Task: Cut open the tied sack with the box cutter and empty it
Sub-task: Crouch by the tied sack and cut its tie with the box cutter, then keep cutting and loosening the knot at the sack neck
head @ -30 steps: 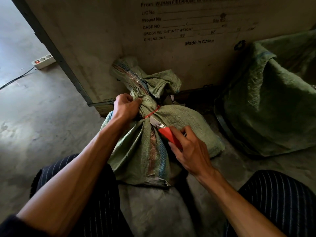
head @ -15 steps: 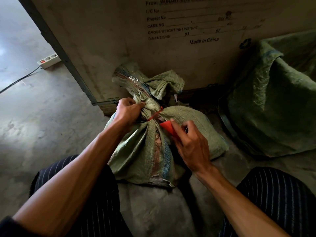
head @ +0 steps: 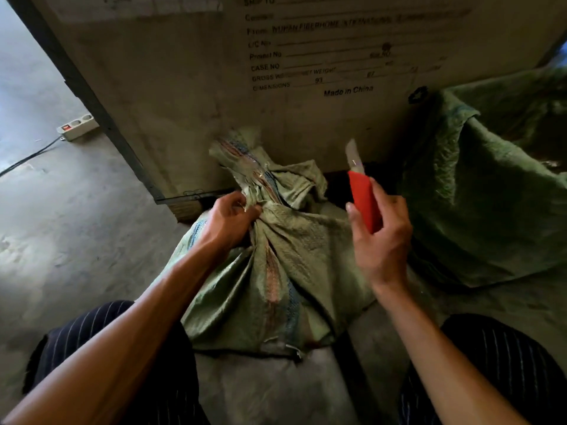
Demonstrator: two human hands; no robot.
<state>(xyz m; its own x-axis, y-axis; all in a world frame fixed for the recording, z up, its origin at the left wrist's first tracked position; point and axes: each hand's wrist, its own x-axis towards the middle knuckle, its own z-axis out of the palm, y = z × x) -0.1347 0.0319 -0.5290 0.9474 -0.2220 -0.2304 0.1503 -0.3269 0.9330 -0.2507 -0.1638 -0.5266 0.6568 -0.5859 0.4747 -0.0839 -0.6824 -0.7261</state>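
Green woven sack [head: 285,271], neck gripped by left hand [head: 228,220]; right hand [head: 380,237] clutching box cutter [head: 363,197], contents hidden.

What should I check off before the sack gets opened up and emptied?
1. Blade clear of the sack: ok. The right hand holds the box cutter raised, blade pointing up, apart from the cloth.
2. Blade retracted: not ok, it is still extended.
3. Neck held: ok. The left hand grips the gathered neck of the sack.
4. Tie gone: cannot tell. No red tie shows at the neck, but the fingers cover part of it.
5. Mouth open: not ok, the cloth is still bunched.
6. Somewhere to tip it: ok, bare floor lies to the left.
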